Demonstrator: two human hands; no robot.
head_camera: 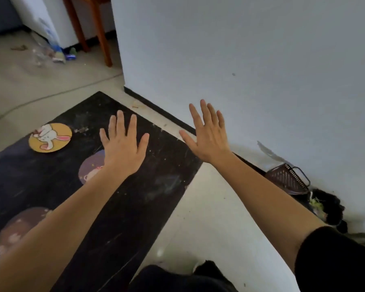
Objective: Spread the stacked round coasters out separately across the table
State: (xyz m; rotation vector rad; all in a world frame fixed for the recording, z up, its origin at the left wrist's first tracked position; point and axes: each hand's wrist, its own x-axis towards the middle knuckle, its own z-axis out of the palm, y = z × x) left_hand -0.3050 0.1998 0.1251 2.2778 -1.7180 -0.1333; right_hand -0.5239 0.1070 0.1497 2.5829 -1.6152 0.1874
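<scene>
Left hand (122, 144): flat, fingers spread, holding nothing, above the dark table (135, 207)
Right hand (207, 133): likewise splayed and empty, off the table's edge toward the wall
Coasters: yellow rabbit coaster (50, 137), purple coaster (91, 167) and brown coaster (19, 228) lie flat, well apart
Handling: probably thin, light, stiff discs
Grip: pinch at the rim, or slide flat
Stack: none visible, though the arms hide some tabletop

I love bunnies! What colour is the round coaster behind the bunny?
Yellow-orange, on the bunny coaster, seen from the head camera.
</scene>
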